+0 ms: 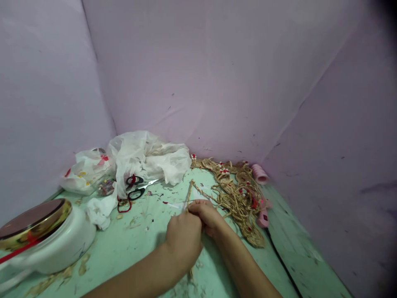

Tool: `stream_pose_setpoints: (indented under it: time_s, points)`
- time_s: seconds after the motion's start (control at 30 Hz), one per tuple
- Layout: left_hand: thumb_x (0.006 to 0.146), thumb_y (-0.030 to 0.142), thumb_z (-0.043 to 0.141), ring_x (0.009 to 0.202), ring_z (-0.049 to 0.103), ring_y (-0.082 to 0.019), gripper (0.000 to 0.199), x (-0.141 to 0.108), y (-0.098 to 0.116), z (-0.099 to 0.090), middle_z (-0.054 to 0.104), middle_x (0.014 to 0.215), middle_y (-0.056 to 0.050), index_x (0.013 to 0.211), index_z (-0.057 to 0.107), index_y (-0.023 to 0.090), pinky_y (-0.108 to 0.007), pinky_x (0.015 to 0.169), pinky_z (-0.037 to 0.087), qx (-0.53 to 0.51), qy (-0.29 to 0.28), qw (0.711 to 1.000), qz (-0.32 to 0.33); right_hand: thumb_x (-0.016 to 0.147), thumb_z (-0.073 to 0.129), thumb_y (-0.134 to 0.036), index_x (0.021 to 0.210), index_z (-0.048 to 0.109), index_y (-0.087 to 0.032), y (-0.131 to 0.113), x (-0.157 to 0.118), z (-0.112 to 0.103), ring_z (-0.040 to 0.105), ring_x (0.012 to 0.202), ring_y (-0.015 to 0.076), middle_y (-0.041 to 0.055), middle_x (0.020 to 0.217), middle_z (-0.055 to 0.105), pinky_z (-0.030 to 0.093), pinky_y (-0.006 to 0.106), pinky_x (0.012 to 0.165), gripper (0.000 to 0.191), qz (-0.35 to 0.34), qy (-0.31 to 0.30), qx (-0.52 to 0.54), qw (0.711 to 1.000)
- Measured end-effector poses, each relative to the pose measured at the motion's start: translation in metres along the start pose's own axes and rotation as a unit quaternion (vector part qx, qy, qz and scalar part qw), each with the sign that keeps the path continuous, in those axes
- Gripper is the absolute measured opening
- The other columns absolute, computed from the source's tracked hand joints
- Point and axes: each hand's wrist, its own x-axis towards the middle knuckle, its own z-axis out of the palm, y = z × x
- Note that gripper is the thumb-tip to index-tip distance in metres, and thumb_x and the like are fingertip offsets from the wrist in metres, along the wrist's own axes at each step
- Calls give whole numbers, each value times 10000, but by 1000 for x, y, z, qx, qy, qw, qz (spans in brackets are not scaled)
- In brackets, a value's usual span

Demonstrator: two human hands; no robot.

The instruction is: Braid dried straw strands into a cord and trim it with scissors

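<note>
My left hand [185,232] and my right hand [207,215] meet above the table, both with fingers closed on a braided straw cord [190,193]. Beyond the hands the cord rises to a bend and runs right toward a heap of braided straw strips [228,186] with red and white beads. A short end of the cord hangs below my left hand. The left fingertips are hidden behind the back of that hand. Just past my hands, a thin white stick with a red tip [171,204] lies on the table.
Scissors with black handles [136,193] lie beside crumpled white plastic bags [145,159]. A white container with a round gold-rimmed lid [58,244] stands at left. On the right are a pink corded tool [263,218] and a pink spool [259,174]. Walls enclose the green table [139,248].
</note>
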Motion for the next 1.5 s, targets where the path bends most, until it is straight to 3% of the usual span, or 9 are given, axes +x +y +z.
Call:
stream_pose_setpoints:
  time_s: [0.1,0.3,0.43,0.57,0.77,0.93,1.27,1.37,1.5]
  points:
    - [671,155,464,828,586,-228,278,1,-3,0,628,839,-159,887,637,123,-310,729,425,20,9,1000,14,505,473,-118,412,403,-151,0,0,0,229,316,31,-68,320,331,114,208,359,121,3,-16,3,1000]
    - [721,305,399,552,564,-163,302,26,-44,-43,614,649,-111,647,617,111,-252,513,398,-113,135,984,-29,563,497,-173,459,465,-148,-7,-1,-5,168,269,28,-89,283,277,65,212,339,111,37,-25,-35,998]
    - [648,223,461,332,417,-68,181,46,-57,-35,577,568,-31,704,586,104,-188,341,279,-397,-43,914,-76,574,519,-204,467,481,-142,-4,0,-5,223,282,33,-73,304,342,102,206,344,129,18,-28,-31,999]
    - [609,205,494,328,407,-62,121,53,-54,-14,507,454,-3,568,538,99,-170,317,262,-509,-161,843,-65,564,525,-187,473,475,-139,-2,2,-7,370,379,54,-28,401,473,220,191,403,114,-32,-63,-20,997]
    - [526,150,484,261,259,-51,69,56,-52,-8,337,311,57,461,482,128,-189,294,147,-419,-80,898,-106,563,468,-89,524,499,-137,0,7,-15,368,443,58,-32,463,487,260,180,449,69,-128,-48,-212,968]
    - [448,77,460,293,182,-30,156,60,-49,4,198,287,87,391,342,162,-197,323,77,-400,13,913,-79,579,514,-142,594,603,-127,-6,1,-14,452,501,91,20,541,578,276,192,464,92,-141,60,-424,893]
    - [500,137,451,266,203,-28,109,50,-48,-10,310,310,59,409,392,148,-186,302,76,-507,-69,852,-115,574,516,-147,549,652,-142,-22,-25,11,430,453,86,40,501,589,213,208,431,138,-128,102,-534,830]
    - [495,158,504,256,191,-21,152,54,-57,-8,295,303,71,408,380,152,-185,295,63,-506,-79,857,-67,561,520,-144,535,644,-149,-22,-26,10,440,452,91,29,485,579,227,205,432,127,-135,70,-525,837]
    - [493,198,537,245,176,-20,169,59,-67,-9,286,299,84,425,387,160,-188,284,65,-505,-106,857,-23,611,539,-292,525,606,-136,-24,-16,-5,456,436,100,23,468,557,283,199,424,191,-111,62,-407,905]
